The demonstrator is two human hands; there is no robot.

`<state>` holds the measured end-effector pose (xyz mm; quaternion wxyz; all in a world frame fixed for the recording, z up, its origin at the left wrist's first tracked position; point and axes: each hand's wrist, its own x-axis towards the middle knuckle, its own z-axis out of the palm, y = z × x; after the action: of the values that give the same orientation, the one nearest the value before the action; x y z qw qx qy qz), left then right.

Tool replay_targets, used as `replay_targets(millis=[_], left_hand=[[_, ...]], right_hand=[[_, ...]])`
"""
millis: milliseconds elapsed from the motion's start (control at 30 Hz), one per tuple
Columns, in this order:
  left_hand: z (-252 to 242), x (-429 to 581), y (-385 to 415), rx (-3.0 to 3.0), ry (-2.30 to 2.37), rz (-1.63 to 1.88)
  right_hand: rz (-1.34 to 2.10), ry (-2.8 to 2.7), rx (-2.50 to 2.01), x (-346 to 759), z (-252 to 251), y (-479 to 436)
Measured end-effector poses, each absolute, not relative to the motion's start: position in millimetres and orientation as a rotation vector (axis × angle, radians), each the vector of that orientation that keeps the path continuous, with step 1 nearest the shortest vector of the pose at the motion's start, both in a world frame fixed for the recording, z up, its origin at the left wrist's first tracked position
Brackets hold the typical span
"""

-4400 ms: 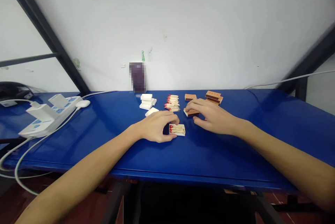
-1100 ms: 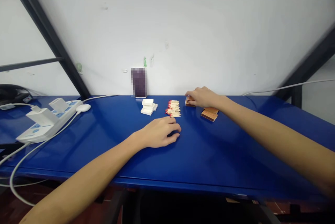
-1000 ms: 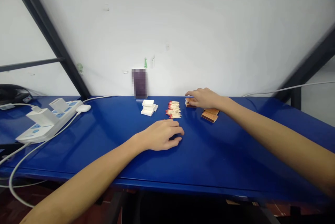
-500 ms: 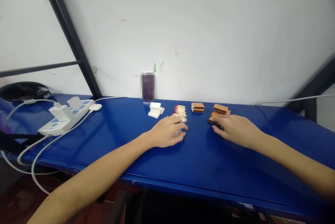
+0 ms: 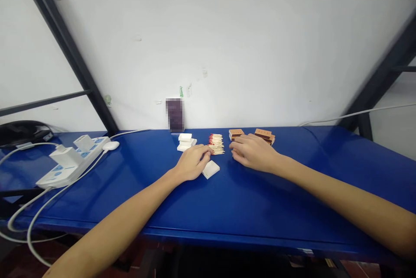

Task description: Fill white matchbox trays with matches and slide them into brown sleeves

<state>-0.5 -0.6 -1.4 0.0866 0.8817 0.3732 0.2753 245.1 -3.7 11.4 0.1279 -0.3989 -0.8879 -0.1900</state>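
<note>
A pile of wooden matches (image 5: pixel 216 144) with red heads lies on the blue table. My left hand (image 5: pixel 194 161) rests at the pile's lower left, its fingertips against the nearest matches and its thumb beside a white inner matchbox tray (image 5: pixel 211 169). Several more white trays (image 5: pixel 186 143) are heaped behind that hand. To the right of the matches, my right hand (image 5: pixel 251 151) hovers low with loosely bent fingers and nothing visible in them. Behind it are a small stack of brown matchbox sleeves (image 5: pixel 236 132) and a second heap of sleeves (image 5: pixel 264 133), both partly hidden by the hand.
On the left lies a white power strip (image 5: pixel 73 163) with plugged-in adapters and cables. A dark pixelated card (image 5: pixel 176 115) leans on the wall. A black round object (image 5: pixel 24 134) sits at the far left. Dark metal bars (image 5: pixel 65 48) frame the table (image 5: pixel 253 208).
My right hand has left the right heap of sleeves and come left toward the matches. My left hand has uncovered the white tray and moved its fingers to the matches. The camera view has shifted.
</note>
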Motion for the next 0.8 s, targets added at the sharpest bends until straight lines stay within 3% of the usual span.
replay_targets(millis=[267,500,633,800], left_hand=[[5,0,-3,2.634,1.272,0.609],[-1,3,-6,2.66,0.998,0.53],[1,2,-5,2.653,0.911,0.586],[-1,-6,7,2.689,1.122,0.742]], right_hand=[[-0.527,-2.605,-0.894,230,-14,-8],[-0.427,-2.641,-0.902,234,-17,-8],[-0.315,-2.623,-0.907,234,-17,-8],[-0.219,-2.6,-0.908,235,-16,-8]])
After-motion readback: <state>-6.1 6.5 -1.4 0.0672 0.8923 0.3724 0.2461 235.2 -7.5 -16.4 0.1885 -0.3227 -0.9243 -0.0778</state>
